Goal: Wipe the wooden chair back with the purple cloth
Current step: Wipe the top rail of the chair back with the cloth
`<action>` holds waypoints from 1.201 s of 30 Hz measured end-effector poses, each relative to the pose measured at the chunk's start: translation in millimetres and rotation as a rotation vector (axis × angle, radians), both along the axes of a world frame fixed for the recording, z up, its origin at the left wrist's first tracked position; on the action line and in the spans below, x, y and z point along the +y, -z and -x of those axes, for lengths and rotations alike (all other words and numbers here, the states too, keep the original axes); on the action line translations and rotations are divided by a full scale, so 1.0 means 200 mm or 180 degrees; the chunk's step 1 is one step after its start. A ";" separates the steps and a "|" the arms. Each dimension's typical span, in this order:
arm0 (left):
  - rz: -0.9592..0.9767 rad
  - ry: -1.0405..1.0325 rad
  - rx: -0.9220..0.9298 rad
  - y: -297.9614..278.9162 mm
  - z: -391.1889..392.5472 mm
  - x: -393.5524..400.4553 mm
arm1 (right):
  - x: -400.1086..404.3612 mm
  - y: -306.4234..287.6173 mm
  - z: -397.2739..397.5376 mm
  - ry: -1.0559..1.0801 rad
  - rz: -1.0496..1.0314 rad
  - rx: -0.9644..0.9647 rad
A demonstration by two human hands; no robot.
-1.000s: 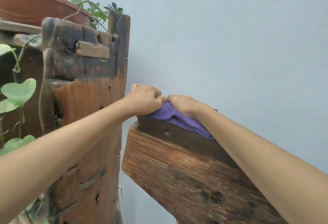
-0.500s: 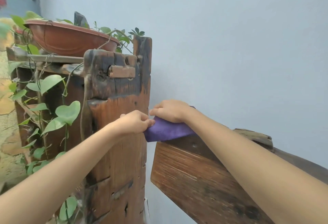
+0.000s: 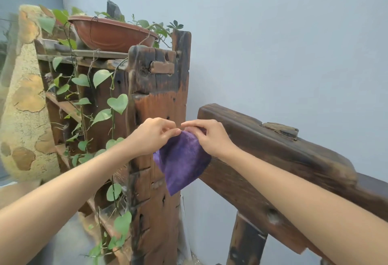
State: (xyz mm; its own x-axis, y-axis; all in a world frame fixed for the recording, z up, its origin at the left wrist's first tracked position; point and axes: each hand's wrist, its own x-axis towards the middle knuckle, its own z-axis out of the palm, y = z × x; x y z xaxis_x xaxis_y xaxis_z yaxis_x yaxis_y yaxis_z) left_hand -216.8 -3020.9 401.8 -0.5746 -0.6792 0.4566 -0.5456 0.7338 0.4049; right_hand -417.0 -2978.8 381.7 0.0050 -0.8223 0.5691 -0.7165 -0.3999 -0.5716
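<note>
The purple cloth (image 3: 182,162) hangs down in the air, pinched at its top edge by both hands. My left hand (image 3: 154,135) grips its upper left corner and my right hand (image 3: 206,135) grips the top right. The dark wooden chair back (image 3: 273,151) is a thick worn beam that runs from the middle of the view down to the right, behind my right forearm. The cloth dangles just off the beam's left end, and its right edge overlaps that end.
A tall weathered wooden plant stand (image 3: 159,100) rises just left of the cloth, with a brown plastic pot (image 3: 111,32) on top and trailing green vines (image 3: 102,115). A pale blue wall (image 3: 273,33) lies close behind. A mottled yellow column (image 3: 23,107) stands at far left.
The cloth came off the top of the chair back and now hangs between both hands. The view has pulled back and tilted, so more of the chair back and stand shows.
</note>
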 end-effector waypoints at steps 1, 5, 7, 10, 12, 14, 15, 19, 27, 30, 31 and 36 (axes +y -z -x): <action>0.0011 0.0015 0.0021 0.00 0.00 0.04 | 0.05 0.01 0.01 0.0038 0.0007 -0.0243; 0.0105 -0.0016 -0.0178 0.01 0.01 0.21 | 0.27 0.04 0.06 0.0192 -0.0004 -0.0748; 0.0107 -0.0044 -0.0275 0.00 0.00 0.29 | 0.41 0.05 0.10 0.0295 -0.0023 -0.0823; 0.0050 0.0016 -0.0375 0.01 -0.01 0.42 | 0.63 0.04 0.17 0.0555 0.0009 -0.0726; 0.0045 0.0121 -0.0460 0.02 0.02 0.52 | 0.77 0.04 0.21 0.0737 -0.0009 -0.0611; 0.0027 0.0237 -0.0629 0.04 0.06 0.64 | 0.92 0.03 0.24 0.0903 -0.0089 -0.0554; 0.0024 0.0269 -0.0755 0.04 0.08 0.69 | 0.98 0.03 0.25 0.0967 -0.0126 -0.0525; -0.0105 0.0473 -0.1167 0.07 0.16 0.88 | 1.30 0.03 0.28 0.1145 -0.0172 -0.0593; -0.1204 0.1570 -0.0314 0.14 0.45 1.42 | 1.87 0.06 0.29 0.1238 -0.0090 -0.0459; -0.1094 0.1748 -0.0033 0.18 0.56 1.59 | 2.03 0.05 0.30 0.1220 -0.0150 -0.0355; -0.1023 0.1743 0.0018 0.20 0.59 1.64 | 2.10 0.06 0.31 0.1242 -0.0177 -0.0319; -0.1265 0.2121 -0.0312 0.33 0.66 1.78 | 2.36 0.07 0.35 0.1320 -0.0134 -0.0383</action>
